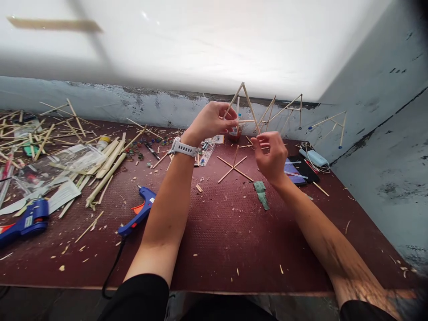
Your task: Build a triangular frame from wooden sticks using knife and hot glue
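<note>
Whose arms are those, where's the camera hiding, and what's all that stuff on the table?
Those are a person's own two bare hands, not a robot's. The camera is worn on their head, looking forward and down. The left hand holds a pointy frame of thin sticks. The right hand is close to one leg of it; I can't tell if it touches. On the dark red table lie a star of crossed sticks, a green scrap, two blue glue guns and many loose sticks.
</note>
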A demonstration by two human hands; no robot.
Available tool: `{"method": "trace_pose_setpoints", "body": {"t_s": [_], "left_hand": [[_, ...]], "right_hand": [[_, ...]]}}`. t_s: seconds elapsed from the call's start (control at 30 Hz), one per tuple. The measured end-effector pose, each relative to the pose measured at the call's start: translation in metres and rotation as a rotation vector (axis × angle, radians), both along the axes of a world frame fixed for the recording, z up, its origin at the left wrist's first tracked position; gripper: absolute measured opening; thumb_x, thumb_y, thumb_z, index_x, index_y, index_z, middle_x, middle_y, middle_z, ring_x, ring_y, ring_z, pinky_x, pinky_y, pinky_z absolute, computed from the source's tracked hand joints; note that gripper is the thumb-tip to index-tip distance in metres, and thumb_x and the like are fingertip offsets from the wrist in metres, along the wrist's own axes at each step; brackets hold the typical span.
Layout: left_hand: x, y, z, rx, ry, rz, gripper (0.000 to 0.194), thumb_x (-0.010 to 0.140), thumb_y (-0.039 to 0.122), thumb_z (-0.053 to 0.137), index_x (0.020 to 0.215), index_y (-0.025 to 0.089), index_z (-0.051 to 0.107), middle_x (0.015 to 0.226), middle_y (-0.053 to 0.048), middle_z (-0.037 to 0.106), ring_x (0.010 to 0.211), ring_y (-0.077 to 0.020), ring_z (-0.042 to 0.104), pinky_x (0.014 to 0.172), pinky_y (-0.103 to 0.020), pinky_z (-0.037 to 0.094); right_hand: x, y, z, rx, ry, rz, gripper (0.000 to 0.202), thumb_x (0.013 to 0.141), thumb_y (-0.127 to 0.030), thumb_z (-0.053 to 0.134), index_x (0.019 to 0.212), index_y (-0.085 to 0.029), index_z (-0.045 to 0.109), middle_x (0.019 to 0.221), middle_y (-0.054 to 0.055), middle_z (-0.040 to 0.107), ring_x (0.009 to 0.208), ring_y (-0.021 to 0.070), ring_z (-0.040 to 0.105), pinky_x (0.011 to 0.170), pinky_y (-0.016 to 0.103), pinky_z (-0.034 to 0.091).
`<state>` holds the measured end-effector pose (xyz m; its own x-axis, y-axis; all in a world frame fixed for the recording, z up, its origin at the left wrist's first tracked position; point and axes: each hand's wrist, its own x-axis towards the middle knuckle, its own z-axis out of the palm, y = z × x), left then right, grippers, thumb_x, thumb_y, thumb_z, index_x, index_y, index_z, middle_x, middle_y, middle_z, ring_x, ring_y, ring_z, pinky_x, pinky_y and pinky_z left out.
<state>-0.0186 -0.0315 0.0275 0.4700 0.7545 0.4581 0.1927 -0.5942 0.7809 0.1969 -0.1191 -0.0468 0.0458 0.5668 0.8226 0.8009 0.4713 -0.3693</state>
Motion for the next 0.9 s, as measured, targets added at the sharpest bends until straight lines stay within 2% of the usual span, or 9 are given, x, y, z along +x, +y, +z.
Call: {"method": "trace_pose_setpoints", "body": {"t_s": [0.1,0.17,0.33,0.6,0.77,0.9], "left_hand": [[-0.002,0.001,0.001,0.036,-0.005,0.053,0.022,0.083,0.027,0.075,0.098,0.011,0.069,0.086,-0.007,0.072,0.07,-0.0151,0.071,0.064,-0.031,0.059],[-0.002,0.001,0.002,0.038,-0.011,0.052,0.021,0.083,0.025,0.074,0.097,0.011,0.068,0.085,-0.007,0.071,0.067,-0.0144,0.07,0.063,-0.031,0.059],[0.0,0.002,0.0,0.02,-0.022,0.002,0.018,0.083,0.024,0.073,0.095,0.013,0.066,0.083,-0.006,0.07,0.067,-0.0139,0.071,0.06,-0.029,0.058],[0.0,0.001,0.002,-0.013,-0.001,0.001,0.017,0.085,0.024,0.07,0.097,0.013,0.064,0.085,-0.005,0.07,0.069,-0.0136,0.071,0.064,-0.03,0.06],[-0.001,0.0,0.003,-0.025,0.005,0.002,0.02,0.084,0.026,0.073,0.098,0.013,0.066,0.086,-0.007,0.07,0.07,-0.0157,0.071,0.065,-0.033,0.06],[-0.001,0.002,0.001,-0.015,0.005,-0.002,0.02,0.083,0.028,0.074,0.097,0.015,0.067,0.085,-0.006,0.07,0.072,-0.0153,0.07,0.064,-0.031,0.058]], "right_hand": [[-0.009,0.005,-0.009,-0.163,-0.116,0.145,0.022,0.101,-0.033,0.064,0.118,-0.023,0.074,0.117,0.009,0.076,0.098,0.0225,0.073,0.083,0.036,0.061],[-0.012,0.011,-0.014,-0.222,-0.129,0.174,0.023,0.099,-0.029,0.065,0.12,-0.024,0.076,0.117,0.009,0.078,0.1,0.024,0.075,0.086,0.038,0.06],[-0.013,0.019,-0.018,-0.212,-0.08,0.2,0.018,0.098,-0.027,0.065,0.104,-0.024,0.082,0.103,0.007,0.084,0.093,0.0243,0.078,0.088,0.038,0.059],[-0.015,0.018,-0.015,-0.227,-0.11,0.195,0.017,0.096,-0.029,0.064,0.1,-0.021,0.078,0.097,0.008,0.084,0.087,0.024,0.08,0.083,0.036,0.058],[-0.014,0.017,-0.006,-0.319,-0.129,0.243,0.011,0.095,-0.028,0.063,0.094,-0.022,0.072,0.091,0.006,0.081,0.083,0.0222,0.078,0.079,0.034,0.056],[-0.013,0.019,-0.003,-0.367,-0.169,0.251,0.007,0.093,-0.026,0.062,0.092,-0.023,0.069,0.088,0.005,0.08,0.082,0.0218,0.076,0.078,0.034,0.055]]}}
